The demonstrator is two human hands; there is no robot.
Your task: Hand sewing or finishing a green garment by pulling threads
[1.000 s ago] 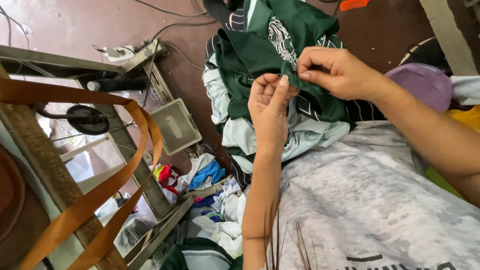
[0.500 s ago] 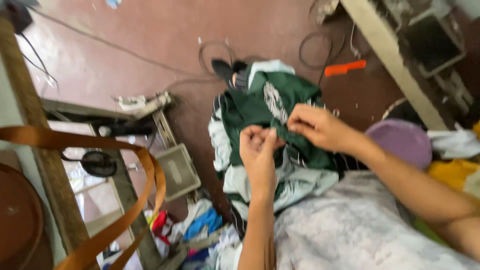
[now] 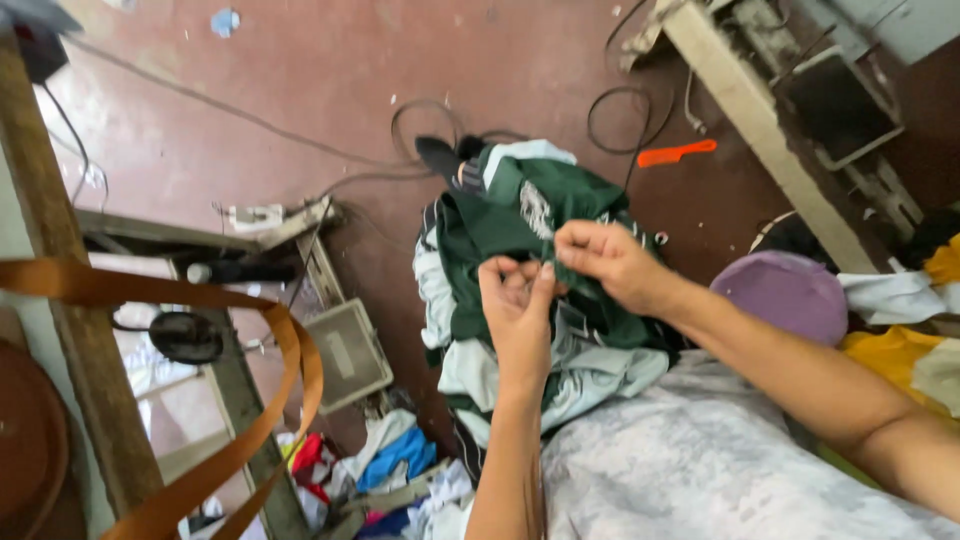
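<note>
Apparently mid-inspection: the left hand (image 3: 515,300) and right hand (image 3: 600,262) each pinch a fold of the green garment (image 3: 500,215), heaped just beyond the fingertips. Next likely needs pulling the cloth taut.

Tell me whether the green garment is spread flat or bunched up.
Bunched up. The green garment lies crumpled in a heap on the lap, folds overlapping, with the left hand and right hand pinching its edge.

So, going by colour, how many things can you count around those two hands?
Green: 1, the green garment pinched by the left hand and right hand
Orange: 1, the orange comb
Purple: 1, the purple round lid
Brown: 1, the brown strap
Total: 4
</note>
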